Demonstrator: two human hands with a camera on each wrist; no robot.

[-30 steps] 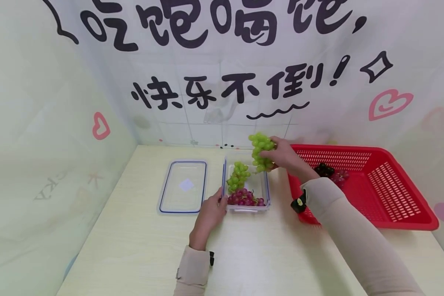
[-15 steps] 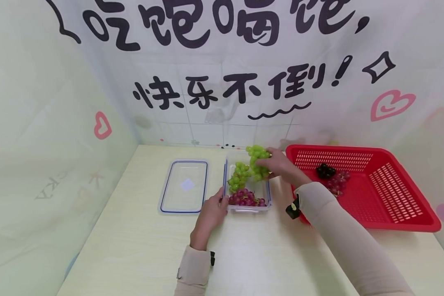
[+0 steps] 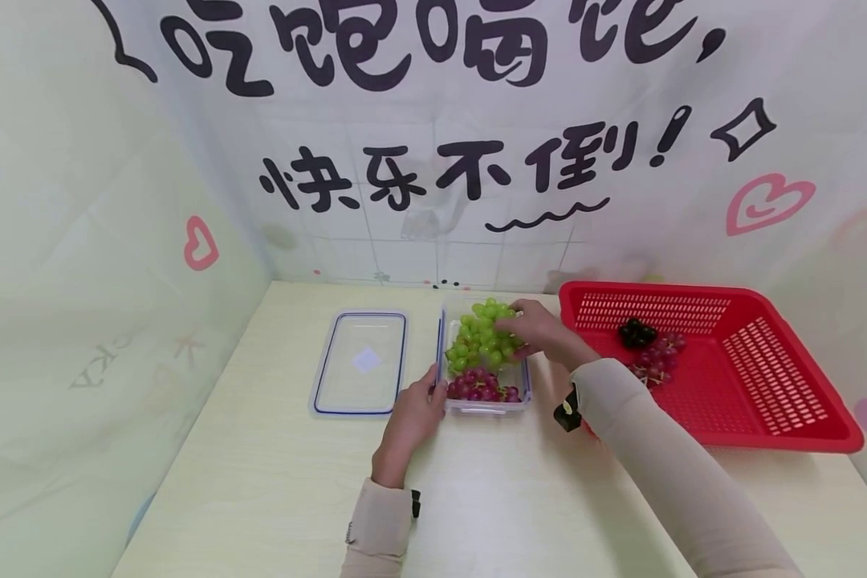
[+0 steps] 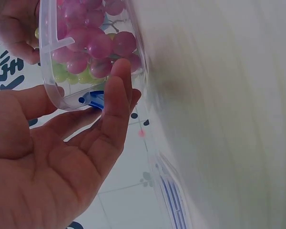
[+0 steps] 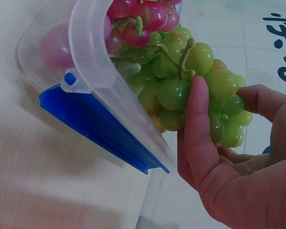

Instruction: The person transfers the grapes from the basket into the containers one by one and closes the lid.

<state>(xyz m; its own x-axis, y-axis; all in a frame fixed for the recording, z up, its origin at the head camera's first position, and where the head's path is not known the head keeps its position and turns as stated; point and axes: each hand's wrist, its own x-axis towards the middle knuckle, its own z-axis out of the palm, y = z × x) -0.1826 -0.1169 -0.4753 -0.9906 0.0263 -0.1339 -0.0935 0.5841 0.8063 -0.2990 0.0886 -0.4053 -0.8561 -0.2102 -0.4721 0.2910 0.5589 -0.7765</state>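
The green grape bunch (image 3: 486,335) sits in your right hand (image 3: 542,331), fingers (image 5: 196,125) curled round it, inside the clear plastic container (image 3: 526,385) above the red grapes (image 3: 477,387). Judged soft, easily bruised, loosely attached; support it from beneath near the stem. Your left hand (image 3: 413,417) rests straight fingers (image 4: 115,110) against the container's near corner.

Lid (image 3: 359,363) left of box (image 3: 482,401), basket (image 3: 766,369) right
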